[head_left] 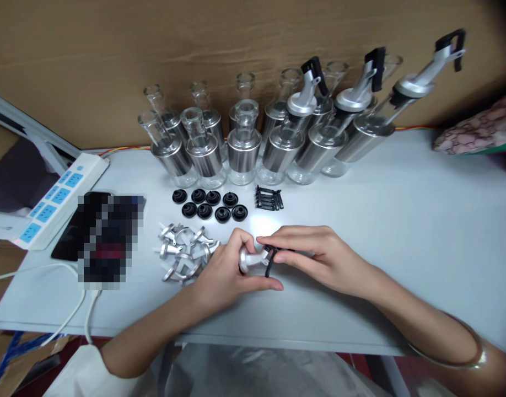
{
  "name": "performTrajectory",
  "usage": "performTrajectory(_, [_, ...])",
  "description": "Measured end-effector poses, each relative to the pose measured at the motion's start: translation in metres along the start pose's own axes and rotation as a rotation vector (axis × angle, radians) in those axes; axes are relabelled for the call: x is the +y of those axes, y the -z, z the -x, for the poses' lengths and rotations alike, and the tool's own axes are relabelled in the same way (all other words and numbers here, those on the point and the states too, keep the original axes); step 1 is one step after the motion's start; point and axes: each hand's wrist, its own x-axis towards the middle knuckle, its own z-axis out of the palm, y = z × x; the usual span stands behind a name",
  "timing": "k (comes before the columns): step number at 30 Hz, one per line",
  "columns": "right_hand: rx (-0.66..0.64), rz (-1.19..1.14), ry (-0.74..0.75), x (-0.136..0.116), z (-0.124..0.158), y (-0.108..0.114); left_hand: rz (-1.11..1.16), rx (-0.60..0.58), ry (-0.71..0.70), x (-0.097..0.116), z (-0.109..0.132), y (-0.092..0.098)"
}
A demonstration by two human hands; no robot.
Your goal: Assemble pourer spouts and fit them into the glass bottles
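The silver pourer head [249, 261] is located above the front part of the white table [422, 220], between the two hands. A black lever [270, 263] sits at its tip; whether the lever is fully seated cannot be determined.

The left hand [222, 270] is closed around the base of the pourer head, with its thumb extended below. The right hand [329, 259] pinches the lever between thumb and fingertips.

Caution: the pourer head may rotate if the left fingers do not oppose the right hand's force. The lever may slip out if the pinch loosens, and its joint may be strained if it is pushed at an angle.

Just beside the left hand lies a pile of silver spouts [169, 250]; a sideways movement of that hand could scatter them. Beyond are eight black stoppers [204, 211] and a small stack of black levers [268, 199], both loose and liable to roll or shift if brushed.

Farther back stand glass bottles with metal sleeves [243, 154], three fitted with pourers [305, 102]. These projecting tops may catch a reaching arm and tip a bottle. At left, white cables [90, 317] pass near the left sleeve [85, 375] and may snag.
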Motion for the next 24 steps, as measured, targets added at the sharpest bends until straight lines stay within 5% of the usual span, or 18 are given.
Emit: performTrajectory(24, [0.009, -0.005, -0.037, 0.0055, -0.0005, -0.0038, -0.044, -0.034, 0.067, -0.0032, -0.0013, -0.0017])
